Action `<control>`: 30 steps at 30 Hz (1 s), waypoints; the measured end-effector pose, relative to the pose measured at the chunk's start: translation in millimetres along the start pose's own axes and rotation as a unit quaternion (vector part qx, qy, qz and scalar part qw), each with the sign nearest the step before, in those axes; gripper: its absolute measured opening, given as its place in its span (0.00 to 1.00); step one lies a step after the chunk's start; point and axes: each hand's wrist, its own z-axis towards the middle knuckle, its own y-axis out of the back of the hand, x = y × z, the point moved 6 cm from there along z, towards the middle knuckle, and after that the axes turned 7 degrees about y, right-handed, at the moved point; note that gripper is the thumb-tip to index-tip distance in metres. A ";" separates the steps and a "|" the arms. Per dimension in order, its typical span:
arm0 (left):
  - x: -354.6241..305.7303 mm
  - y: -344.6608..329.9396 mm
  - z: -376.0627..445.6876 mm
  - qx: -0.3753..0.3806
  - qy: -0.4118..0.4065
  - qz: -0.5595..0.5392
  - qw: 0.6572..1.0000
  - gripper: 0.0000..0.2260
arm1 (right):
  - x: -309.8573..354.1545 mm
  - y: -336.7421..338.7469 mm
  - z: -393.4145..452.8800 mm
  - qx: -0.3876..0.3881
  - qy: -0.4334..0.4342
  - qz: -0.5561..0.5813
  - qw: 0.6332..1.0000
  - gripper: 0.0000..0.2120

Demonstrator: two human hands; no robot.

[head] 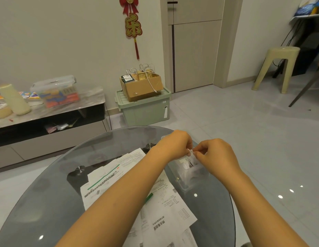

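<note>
Both hands meet above the right edge of the round glass worktop. The left hand and the right hand each pinch the same small pale piece between curled fingers, thumb against fingertip, so the two grips almost touch. The piece is too small and blurred to tell what it is. It hangs in the air directly over a clear plastic box that stands on the worktop near its right edge, with more small items inside that are hard to make out.

Printed papers lie spread and overlapping across the middle of the worktop, reaching towards its near edge, and the left forearm passes above them. A green pen rests on the papers, just left of the clear plastic box and partly hidden by that forearm.
</note>
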 end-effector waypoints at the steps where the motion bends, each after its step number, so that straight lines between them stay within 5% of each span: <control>1: 0.4 4.6 -6.2 -0.011 0.001 -0.001 1.000 0.09 | 3.5 0.4 -1.9 -0.009 0.011 0.006 1.000 0.07; 8: 9.5 31.6 -82.8 -0.117 0.012 -0.004 0.993 0.10 | 27.7 -3.2 -21.7 -0.045 0.086 0.055 0.994 0.07; 15: 44.6 15.0 -166.9 -0.144 0.088 -0.051 0.984 0.10 | 69.2 -29.2 -56.1 0.030 0.203 0.050 0.977 0.11; 30: 100.5 -43.2 -232.4 0.015 0.180 -0.035 0.983 0.14 | 104.1 -95.8 -95.3 0.226 0.300 0.034 0.926 0.13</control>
